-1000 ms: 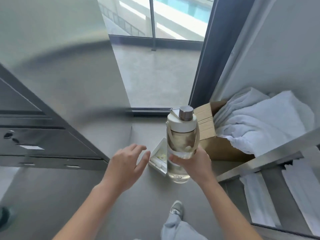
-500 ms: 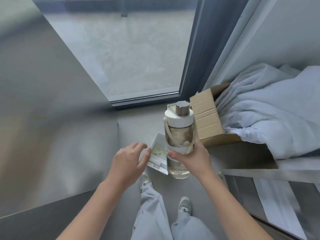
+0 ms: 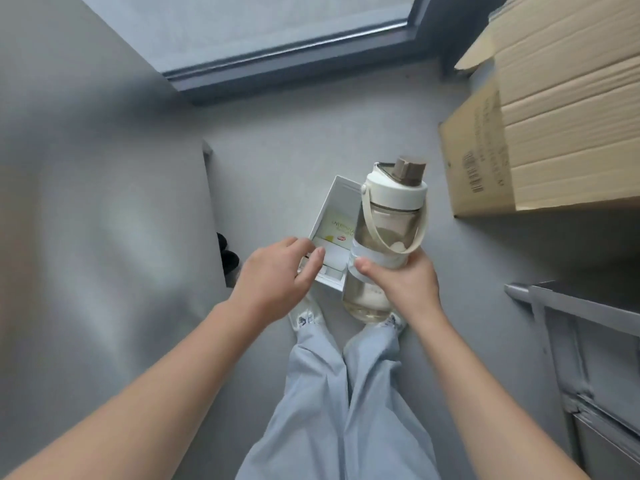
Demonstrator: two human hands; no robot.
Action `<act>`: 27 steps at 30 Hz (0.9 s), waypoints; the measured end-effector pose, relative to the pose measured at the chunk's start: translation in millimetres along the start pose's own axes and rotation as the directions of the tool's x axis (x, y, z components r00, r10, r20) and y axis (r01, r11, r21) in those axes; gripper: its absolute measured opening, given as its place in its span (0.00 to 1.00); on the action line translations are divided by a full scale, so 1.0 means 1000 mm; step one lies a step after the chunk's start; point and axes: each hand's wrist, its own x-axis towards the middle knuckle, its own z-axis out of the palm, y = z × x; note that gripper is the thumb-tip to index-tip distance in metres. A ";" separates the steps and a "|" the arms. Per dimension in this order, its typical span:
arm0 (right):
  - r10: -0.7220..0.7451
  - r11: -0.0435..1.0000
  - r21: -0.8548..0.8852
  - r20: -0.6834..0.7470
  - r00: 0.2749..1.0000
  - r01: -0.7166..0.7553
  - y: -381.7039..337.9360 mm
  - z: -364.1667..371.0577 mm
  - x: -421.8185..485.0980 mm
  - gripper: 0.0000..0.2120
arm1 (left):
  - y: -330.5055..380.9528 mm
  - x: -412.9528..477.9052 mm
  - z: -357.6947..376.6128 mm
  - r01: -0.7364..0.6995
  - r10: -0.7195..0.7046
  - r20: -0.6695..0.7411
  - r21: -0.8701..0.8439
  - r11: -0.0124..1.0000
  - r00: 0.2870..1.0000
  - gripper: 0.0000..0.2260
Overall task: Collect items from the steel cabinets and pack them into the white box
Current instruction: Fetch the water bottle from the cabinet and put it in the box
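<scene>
Head view, mid-frame: my right hand [image 3: 401, 285] grips the clear plastic bottle with white lid [image 3: 384, 244]; my left hand [image 3: 277, 275], fingers loosely open, reaches the open white box [image 3: 337, 202]. I'd lower it upright, slowly.

Pale greys, whites and cardboard brown

Clear bottle [image 3: 382, 244] with a cream lid and strap, brown cap; white box [image 3: 337, 199] holding a yellow-green card; tan cardboard carton [image 3: 554, 126] with black print; light blue trousers [image 3: 332, 410]; grey floor [image 3: 311, 140].
</scene>
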 end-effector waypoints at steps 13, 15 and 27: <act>0.121 0.992 0.042 0.039 0.992 -0.123 0.137 0.104 0.157 0.32 | -0.101 0.099 0.162 0.081 -0.083 0.141 0.024 0.996 0.986 0.17; 0.111 0.992 0.053 0.047 0.993 -0.113 0.140 0.112 0.177 0.35 | -0.108 0.108 0.171 0.084 -0.086 0.139 0.020 0.996 0.986 0.17; 0.065 0.996 0.065 -0.034 0.997 -0.063 0.149 0.139 0.248 0.36 | -0.116 0.152 0.190 0.088 -0.091 0.133 0.032 0.996 0.987 0.18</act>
